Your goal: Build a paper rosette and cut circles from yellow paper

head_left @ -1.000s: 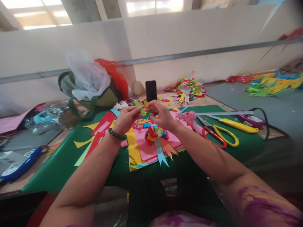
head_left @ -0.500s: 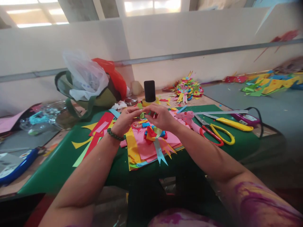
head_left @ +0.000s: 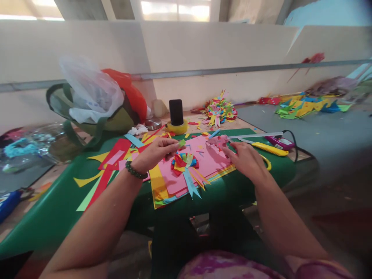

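My left hand (head_left: 159, 152), with a dark green bead bracelet on the wrist, pinches a small green paper piece (head_left: 181, 143). Just below it, a layered rosette (head_left: 183, 164) of red, yellow and blue paper with ribbon tails lies on pink sheets (head_left: 174, 186). To the right, the fingers of my right hand (head_left: 245, 157) close around the handle of a pink hot glue gun (head_left: 220, 140), which is mostly hidden by the hand. A long glue stick (head_left: 255, 135) extends from the back of the gun. Beside the right hand shows one yellow scissors handle (head_left: 267, 162).
A yellow cutter knife (head_left: 270, 149) and a purple device (head_left: 279, 142) lie at the right. Behind stand a phone (head_left: 176, 111) on a tape roll (head_left: 178, 127) and a pile of rosettes (head_left: 219, 110). Paper strips (head_left: 113, 155) and a green bag (head_left: 116, 124) are at the left.
My hands, together over the rosette before, are now apart. The right hand has moved right to the glue gun, while the left keeps the green paper piece. The camera view has shifted slightly.
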Demonstrator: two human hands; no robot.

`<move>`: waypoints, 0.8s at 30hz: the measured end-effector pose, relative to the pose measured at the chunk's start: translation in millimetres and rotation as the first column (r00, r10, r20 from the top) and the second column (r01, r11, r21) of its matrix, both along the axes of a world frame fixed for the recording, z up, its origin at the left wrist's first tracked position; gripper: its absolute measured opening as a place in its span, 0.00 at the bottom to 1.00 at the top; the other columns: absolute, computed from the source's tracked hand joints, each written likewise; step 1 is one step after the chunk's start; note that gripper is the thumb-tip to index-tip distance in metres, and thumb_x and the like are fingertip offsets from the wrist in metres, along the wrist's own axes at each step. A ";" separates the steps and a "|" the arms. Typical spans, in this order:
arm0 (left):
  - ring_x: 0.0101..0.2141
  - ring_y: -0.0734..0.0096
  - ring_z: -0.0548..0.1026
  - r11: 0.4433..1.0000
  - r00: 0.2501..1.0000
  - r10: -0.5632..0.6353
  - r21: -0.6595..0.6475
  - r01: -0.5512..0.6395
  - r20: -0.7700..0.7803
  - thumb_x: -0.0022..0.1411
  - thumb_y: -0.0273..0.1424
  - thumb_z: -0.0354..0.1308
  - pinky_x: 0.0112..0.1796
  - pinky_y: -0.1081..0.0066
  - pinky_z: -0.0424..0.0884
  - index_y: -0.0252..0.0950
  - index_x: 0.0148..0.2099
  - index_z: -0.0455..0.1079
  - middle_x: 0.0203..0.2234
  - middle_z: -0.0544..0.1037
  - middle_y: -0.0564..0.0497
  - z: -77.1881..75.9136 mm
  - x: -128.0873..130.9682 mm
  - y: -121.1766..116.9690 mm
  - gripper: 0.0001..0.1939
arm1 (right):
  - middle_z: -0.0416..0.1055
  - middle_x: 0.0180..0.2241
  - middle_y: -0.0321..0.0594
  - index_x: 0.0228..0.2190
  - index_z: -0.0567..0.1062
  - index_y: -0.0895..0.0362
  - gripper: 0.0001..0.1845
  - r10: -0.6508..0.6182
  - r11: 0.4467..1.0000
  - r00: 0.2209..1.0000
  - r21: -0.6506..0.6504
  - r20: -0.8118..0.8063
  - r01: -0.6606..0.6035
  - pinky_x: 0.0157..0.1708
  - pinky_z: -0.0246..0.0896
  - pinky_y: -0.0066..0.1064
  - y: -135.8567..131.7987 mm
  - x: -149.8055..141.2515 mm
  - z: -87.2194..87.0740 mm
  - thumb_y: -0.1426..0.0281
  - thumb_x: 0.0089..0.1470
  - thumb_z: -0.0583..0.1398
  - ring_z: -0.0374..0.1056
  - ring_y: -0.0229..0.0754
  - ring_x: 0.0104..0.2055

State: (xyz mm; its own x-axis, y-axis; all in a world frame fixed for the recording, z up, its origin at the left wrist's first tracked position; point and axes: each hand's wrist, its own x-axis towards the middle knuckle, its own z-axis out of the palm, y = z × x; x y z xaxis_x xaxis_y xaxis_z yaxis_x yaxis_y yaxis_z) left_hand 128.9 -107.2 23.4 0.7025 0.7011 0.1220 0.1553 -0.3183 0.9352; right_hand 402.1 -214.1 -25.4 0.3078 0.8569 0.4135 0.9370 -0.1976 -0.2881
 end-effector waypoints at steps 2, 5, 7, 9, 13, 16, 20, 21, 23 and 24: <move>0.17 0.81 0.62 0.999 0.999 -0.036 -0.011 0.035 -0.031 0.57 0.42 0.62 0.19 0.78 0.59 0.34 0.28 0.71 0.15 0.66 0.57 -0.5 0.2 -0.3 0.16 | 0.77 0.37 0.52 0.36 0.76 0.59 0.21 0.004 0.996 1.000 -0.094 -0.011 -0.005 0.33 0.57 0.33 15.8 5.1 -6.9 0.55 0.62 0.53 0.72 0.51 0.40; 0.19 0.79 0.65 0.996 0.995 -0.072 -0.064 0.067 -0.072 0.53 0.39 0.64 0.20 0.78 0.61 0.34 0.39 0.72 0.19 0.69 0.57 2.4 3.6 -7.7 0.15 | 0.77 0.35 0.50 0.34 0.75 0.59 0.22 0.015 0.982 0.998 -0.189 -0.067 -0.028 0.30 0.55 0.32 32.5 6.5 -11.4 0.54 0.60 0.54 0.71 0.49 0.36; 0.19 0.79 0.65 0.993 0.992 -0.079 -0.090 0.071 -0.094 0.51 0.37 0.66 0.20 0.78 0.61 0.35 0.39 0.69 0.19 0.70 0.58 4.4 7.3 -13.9 0.16 | 0.76 0.34 0.50 0.33 0.76 0.60 0.18 0.014 0.975 0.996 -0.220 -0.093 -0.034 0.28 0.53 0.32 39.5 7.6 -14.0 0.57 0.57 0.57 0.70 0.48 0.33; 0.18 0.80 0.63 0.993 0.986 -0.091 -0.088 0.080 -0.140 0.51 0.37 0.66 0.19 0.79 0.59 0.35 0.33 0.68 0.17 0.69 0.58 4.4 11.2 -18.1 0.13 | 0.76 0.31 0.48 0.32 0.76 0.61 0.14 0.010 0.976 0.990 -0.213 -0.143 -0.041 0.27 0.52 0.32 43.1 10.3 -15.7 0.61 0.53 0.59 0.68 0.46 0.31; 0.16 0.79 0.63 0.993 0.951 -0.114 -0.028 0.111 -0.287 0.52 0.38 0.63 0.18 0.77 0.57 0.34 0.23 0.67 0.14 0.68 0.55 -3.4 18.3 -20.5 0.13 | 0.74 0.29 0.42 0.34 0.77 0.61 0.15 0.062 0.997 0.943 0.052 -0.328 -0.048 0.29 0.55 0.31 32.1 17.9 -8.3 0.62 0.49 0.60 0.66 0.44 0.29; 0.15 0.77 0.63 0.993 0.912 -0.067 0.062 0.100 -0.406 0.53 0.36 0.60 0.18 0.75 0.56 0.35 0.22 0.68 0.12 0.67 0.56 -12.2 25.3 -24.2 0.12 | 0.72 0.26 0.40 0.36 0.77 0.61 0.20 0.145 0.976 0.912 0.207 -0.383 -0.068 0.28 0.56 0.32 5.3 19.2 7.4 0.58 0.48 0.59 0.64 0.43 0.27; 0.20 0.74 0.65 0.985 0.900 0.040 0.168 0.038 -0.434 0.53 0.31 0.57 0.22 0.74 0.57 0.36 0.31 0.68 0.17 0.68 0.58 -21.4 35.3 -33.1 0.04 | 0.67 0.23 0.37 0.31 0.75 0.58 0.21 0.315 0.949 0.855 0.142 -0.412 -0.281 0.25 0.56 0.31 -34.5 8.8 25.5 0.52 0.52 0.57 0.61 0.41 0.24; 0.21 0.73 0.66 0.982 0.899 0.050 0.185 0.035 -0.434 0.53 0.30 0.56 0.23 0.73 0.58 0.37 0.32 0.67 0.18 0.68 0.57 -23.1 37.3 -35.1 0.02 | 0.66 0.22 0.36 0.28 0.74 0.57 0.21 0.359 0.932 0.833 0.119 -0.422 -0.341 0.25 0.56 0.31 -41.5 5.1 27.4 0.51 0.53 0.57 0.60 0.40 0.24; 0.23 0.72 0.66 0.977 0.903 0.050 0.210 0.045 -0.426 0.54 0.27 0.53 0.26 0.72 0.59 0.37 0.30 0.64 0.20 0.68 0.56 -26.0 40.9 -38.1 0.01 | 0.65 0.22 0.35 0.25 0.70 0.56 0.23 0.419 0.901 0.803 0.083 -0.424 -0.426 0.24 0.56 0.30 -50.8 -1.5 27.9 0.49 0.55 0.56 0.59 0.39 0.24; 0.24 0.72 0.66 0.974 0.909 0.052 0.221 0.044 -0.413 0.54 0.25 0.52 0.26 0.72 0.60 0.38 0.30 0.63 0.21 0.68 0.56 -27.4 42.7 -39.1 0.02 | 0.63 0.21 0.35 0.24 0.69 0.55 0.24 0.433 0.892 0.799 0.066 -0.418 -0.448 0.24 0.55 0.30 -53.2 -3.7 26.9 0.48 0.56 0.55 0.58 0.38 0.23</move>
